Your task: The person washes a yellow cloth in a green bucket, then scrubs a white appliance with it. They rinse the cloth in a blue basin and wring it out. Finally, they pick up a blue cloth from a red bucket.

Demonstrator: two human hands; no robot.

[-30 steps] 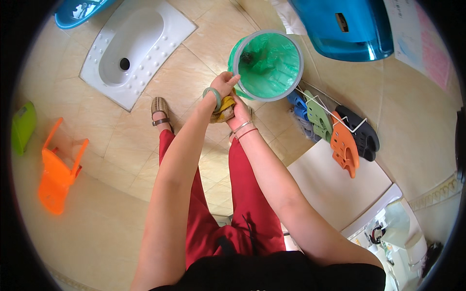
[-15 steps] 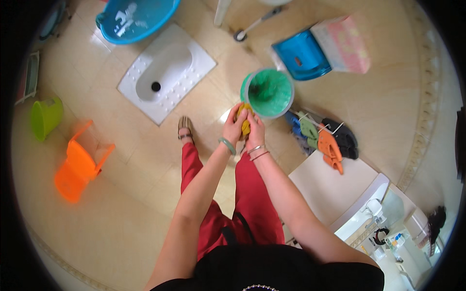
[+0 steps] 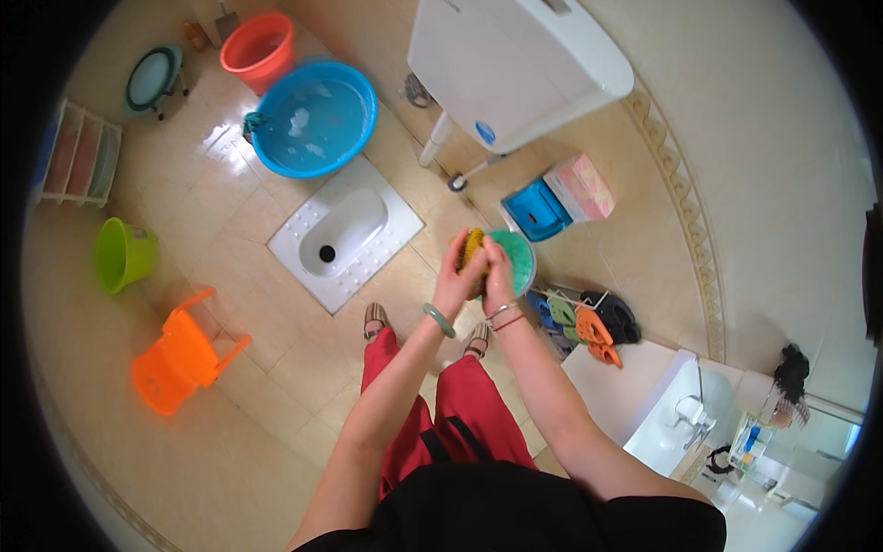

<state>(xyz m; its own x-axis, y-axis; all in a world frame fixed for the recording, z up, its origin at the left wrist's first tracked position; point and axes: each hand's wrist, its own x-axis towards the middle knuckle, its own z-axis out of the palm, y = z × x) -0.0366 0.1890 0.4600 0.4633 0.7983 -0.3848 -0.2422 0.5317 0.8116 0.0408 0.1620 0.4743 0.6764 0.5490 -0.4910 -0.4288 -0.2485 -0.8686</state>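
Both hands are pressed together in front of me around a crumpled yellow cloth [image 3: 473, 243] that darkens to brown at its lower end. My left hand [image 3: 451, 283], with a green bangle at the wrist, is closed on one side of it. Closed on the other side is my right hand [image 3: 498, 276], which wears a silver bangle and a red band. Most of the cloth is hidden by the fingers. Just beyond and partly behind my right hand is a waste bin [image 3: 520, 262] with a green liner.
A white squat toilet [image 3: 299, 230] is set into the tiled floor. Further off stand a blue basin [image 3: 361, 138] of water and a red basin [image 3: 258, 53]. An orange chair [image 3: 175, 363] and a green bucket [image 3: 129, 258] are at left; slippers [image 3: 593, 327] and a sink [image 3: 662, 414] at right.
My view has tilted up, bringing the cistern and red basin into sight. Both hands still grip the cloth, now overlapping the bin more, and the fingers have shifted around it.
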